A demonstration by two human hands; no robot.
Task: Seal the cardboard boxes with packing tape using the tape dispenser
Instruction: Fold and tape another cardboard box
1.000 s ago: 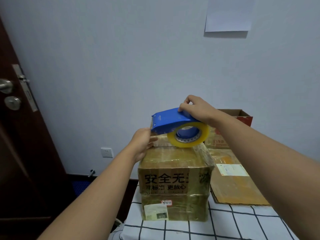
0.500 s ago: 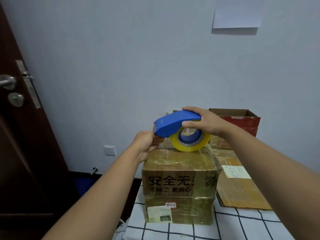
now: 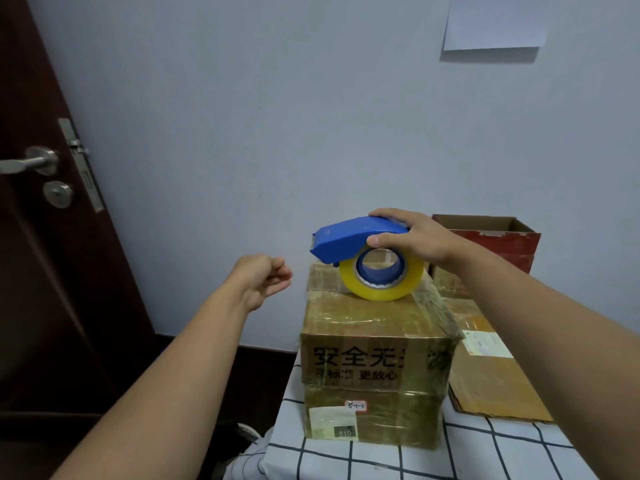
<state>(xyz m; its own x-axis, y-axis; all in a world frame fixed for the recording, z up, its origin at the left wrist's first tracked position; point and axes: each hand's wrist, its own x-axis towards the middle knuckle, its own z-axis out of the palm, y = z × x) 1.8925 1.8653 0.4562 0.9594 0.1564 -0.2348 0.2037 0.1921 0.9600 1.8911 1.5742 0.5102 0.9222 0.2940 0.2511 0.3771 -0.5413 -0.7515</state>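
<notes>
Risks first, biggest down. The top box (image 3: 375,327) sits on a lower box (image 3: 372,419) at the left edge of the checked tablecloth (image 3: 485,455) — a hard pull of the tape dispenser (image 3: 356,242) toward that edge with nothing bracing the stack could slide or tip the top box off. The left hand (image 3: 261,280) hangs in the air just left of the stack, fingers loosely curled, holding nothing, touching nothing — so I'd judge the stack unbraced right now.

Next: the right hand (image 3: 410,242) is wrapped over the dispenser's blue housing, thumb on the near side, and the yellow tape roll (image 3: 381,275) rests on the top face near the far edge. If the tape end isn't stuck down there, the strip lifts instead of laying along the seam; can't tell from here whether it is attached.

Smaller: the box tops already look glossy with old tape, so a new strip may wrinkle or wander off the seam.

Counts:
- hands: two
- stacked sealed boxes: two
- flat cardboard piece (image 3: 491,379) to the right: one
- open red-sided box (image 3: 485,242) behind the right arm: one, with another box partly hidden below it, unclear
- dispenser: one, roll: one
- paper sheet (image 3: 495,22) on wall: one
</notes>
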